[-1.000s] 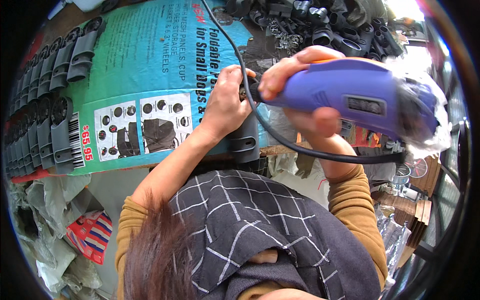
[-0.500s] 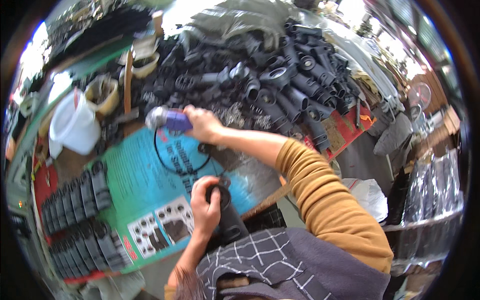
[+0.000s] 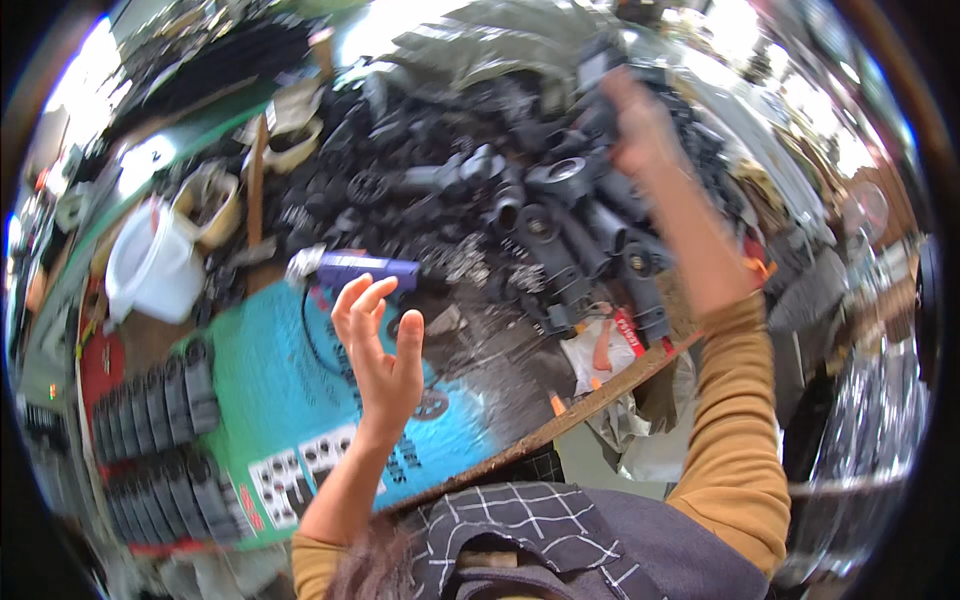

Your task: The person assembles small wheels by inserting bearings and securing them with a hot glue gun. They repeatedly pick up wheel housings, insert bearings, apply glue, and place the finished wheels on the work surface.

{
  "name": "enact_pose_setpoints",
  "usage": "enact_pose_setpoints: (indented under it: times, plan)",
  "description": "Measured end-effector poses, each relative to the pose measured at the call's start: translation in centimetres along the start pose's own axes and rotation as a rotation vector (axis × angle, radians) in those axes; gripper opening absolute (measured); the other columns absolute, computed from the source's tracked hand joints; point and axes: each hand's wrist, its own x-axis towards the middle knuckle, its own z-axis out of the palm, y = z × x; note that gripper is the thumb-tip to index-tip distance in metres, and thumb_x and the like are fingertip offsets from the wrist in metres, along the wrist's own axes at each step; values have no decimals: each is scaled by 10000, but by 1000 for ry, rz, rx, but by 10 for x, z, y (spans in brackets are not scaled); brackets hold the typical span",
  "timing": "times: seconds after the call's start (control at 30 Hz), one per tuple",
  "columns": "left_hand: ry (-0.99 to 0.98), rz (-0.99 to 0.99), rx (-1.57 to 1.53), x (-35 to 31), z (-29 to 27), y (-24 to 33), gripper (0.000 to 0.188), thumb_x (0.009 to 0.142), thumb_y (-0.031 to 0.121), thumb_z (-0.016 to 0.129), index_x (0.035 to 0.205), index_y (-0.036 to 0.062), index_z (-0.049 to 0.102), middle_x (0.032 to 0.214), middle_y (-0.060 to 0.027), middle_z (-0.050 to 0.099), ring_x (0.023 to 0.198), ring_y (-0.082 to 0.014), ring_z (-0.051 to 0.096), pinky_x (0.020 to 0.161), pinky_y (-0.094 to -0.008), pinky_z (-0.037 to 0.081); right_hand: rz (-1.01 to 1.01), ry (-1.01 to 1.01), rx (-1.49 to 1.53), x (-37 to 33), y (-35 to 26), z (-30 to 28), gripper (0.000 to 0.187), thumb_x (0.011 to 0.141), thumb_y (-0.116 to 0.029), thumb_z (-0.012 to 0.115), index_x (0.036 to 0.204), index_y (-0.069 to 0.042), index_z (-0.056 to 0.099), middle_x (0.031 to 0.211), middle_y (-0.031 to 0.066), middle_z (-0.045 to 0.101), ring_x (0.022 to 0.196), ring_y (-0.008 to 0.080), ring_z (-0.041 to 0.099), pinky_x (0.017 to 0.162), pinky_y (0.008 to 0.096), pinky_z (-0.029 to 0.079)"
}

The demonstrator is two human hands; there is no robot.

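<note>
My left hand is raised over the printed blue-green mat, empty, its fingers spread. Just beyond its fingertips a purple hand tool with a silver head lies on the bench, a black cord looping from it. Stretched far to the right, my right hand is over the back of a big heap of dark grey plastic tubes. Motion smears its fingers, so whether it grips one of the tubes there is not clear.
At the left stand a white bucket and a yellowish tub. Two rows of dark grey parts line the mat's left side. Small silvery parts lie before the heap. A wooden edge bounds the bench near me.
The purple tool has left my right hand and lies on the bench. My right hand has swung far right to the heap. My left hand no longer holds the dark tube and has opened.
</note>
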Motion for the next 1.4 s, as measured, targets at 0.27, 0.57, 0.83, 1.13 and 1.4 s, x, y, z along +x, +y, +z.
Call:
enact_pose_setpoints:
  times: [0.27,0.57,0.83,1.13,1.4]
  plan:
    - [182,-35,1025,-36,-198,-48,385,798,201,748,1135,83,606,1216,-139,563,1180,-313,503,1040,-447,362,28,-249,-56,49,-8,-21,319,935,-268,627,1086,12,627,986,130,693,912,228,681,850,355,555]
    - [-14,-575,1200,-82,-353,-84,710,752,122,700,1386,78,382,1249,-267,538,1145,-405,548,988,-458,438,-294,-523,-1075,-100,100,74,252,808,-319,705,914,-93,741,886,129,718,848,294,693,787,390,528]
    - [-63,-483,1267,-104,-351,-56,894,689,175,789,1449,93,326,1386,-231,445,1278,-407,441,1066,-456,377,-808,-686,-1597,-99,111,62,136,781,-220,714,851,-104,724,931,77,666,985,251,602,844,391,477]
    - [37,-610,1082,-100,-321,-30,804,645,170,727,1382,93,416,1232,-234,489,1162,-378,452,1009,-444,426,-906,-720,-1505,-109,123,48,157,751,-114,694,884,-83,618,950,77,587,1000,275,580,827,411,466]
    - [-442,-467,352,-71,-82,8,904,632,215,742,1441,129,348,1327,-212,322,1226,-415,410,1067,-486,383,-452,-697,-468,-194,111,72,190,803,-60,713,970,-12,636,815,106,649,727,180,644,685,317,527]
